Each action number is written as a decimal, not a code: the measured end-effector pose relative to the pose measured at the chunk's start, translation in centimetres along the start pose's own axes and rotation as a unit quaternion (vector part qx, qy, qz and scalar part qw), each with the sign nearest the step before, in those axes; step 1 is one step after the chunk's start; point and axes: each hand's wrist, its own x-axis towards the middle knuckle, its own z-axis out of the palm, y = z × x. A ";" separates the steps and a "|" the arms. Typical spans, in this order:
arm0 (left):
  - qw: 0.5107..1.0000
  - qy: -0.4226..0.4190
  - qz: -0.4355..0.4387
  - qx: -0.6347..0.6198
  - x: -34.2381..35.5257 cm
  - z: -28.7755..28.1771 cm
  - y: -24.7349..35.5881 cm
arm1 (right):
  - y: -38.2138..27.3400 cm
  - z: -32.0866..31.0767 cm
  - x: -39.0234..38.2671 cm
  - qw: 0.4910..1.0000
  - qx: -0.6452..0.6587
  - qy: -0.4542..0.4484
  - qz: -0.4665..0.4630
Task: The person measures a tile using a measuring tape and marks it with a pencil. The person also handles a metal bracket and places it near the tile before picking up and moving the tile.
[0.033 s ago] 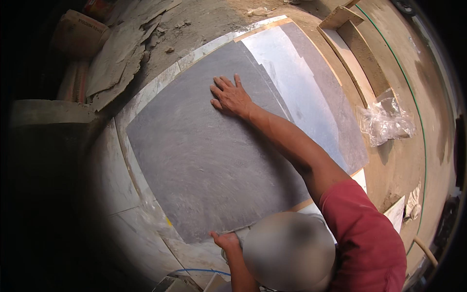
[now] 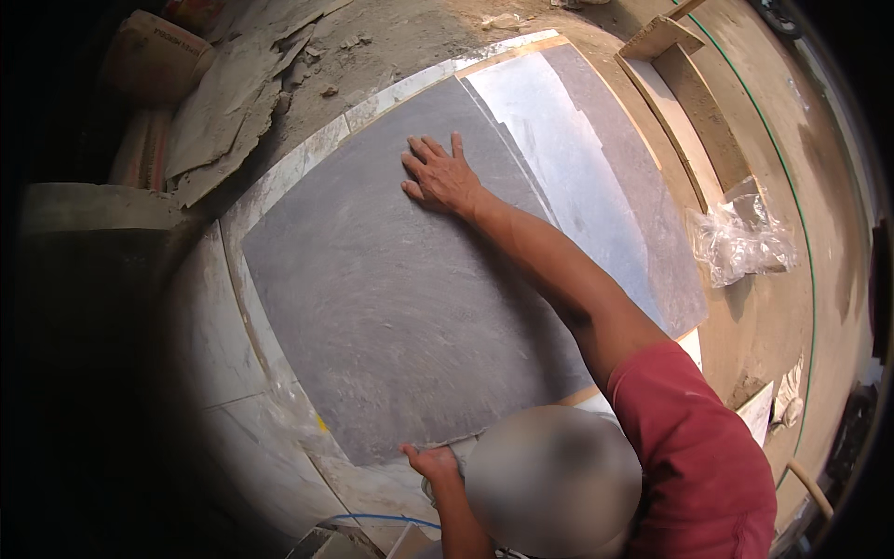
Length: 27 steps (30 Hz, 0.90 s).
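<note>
A large, dark grey stone-like slab (image 2: 372,307) lies at the middle of the head view, with pale dusty swirls over its surface. My right hand (image 2: 442,177) rests on its far part, palm down, fingers spread, holding nothing. At the near edge of the slab is my left hand (image 2: 431,460). Its thumb shows against that edge, while the other fingers are hidden beneath; it appears to grip the edge. To the right, beside the slab, shows a glossy bluish-white surface (image 2: 582,177), bordered by a mauve-grey strip (image 2: 638,158).
White marbled tiles (image 2: 233,345) run along the left. Crumpled clear plastic (image 2: 745,240) lies at right, below a wooden frame (image 2: 684,107). A green hose (image 2: 778,158) curves past it. Broken flat sheets (image 2: 223,121) and a cardboard box (image 2: 158,61) sit at far left. A blurred round patch hides part of the foreground.
The view has shifted slightly. My right hand stays flat on the slab, and my left hand stays at its near edge.
</note>
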 end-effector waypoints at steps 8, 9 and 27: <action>0.999 0.013 -0.001 -0.031 0.1 -0.6 0.2 | 0.8 0.3 9.6 0.996 -0.025 -0.041 0.069; 1.000 -0.007 0.007 -0.017 -0.1 -0.1 0.1 | 1.0 0.4 9.8 0.997 -0.025 -0.009 0.067; 1.000 -0.028 -0.003 0.001 -0.3 -0.8 -0.1 | 3.9 -0.6 9.5 0.997 -0.012 -0.013 0.069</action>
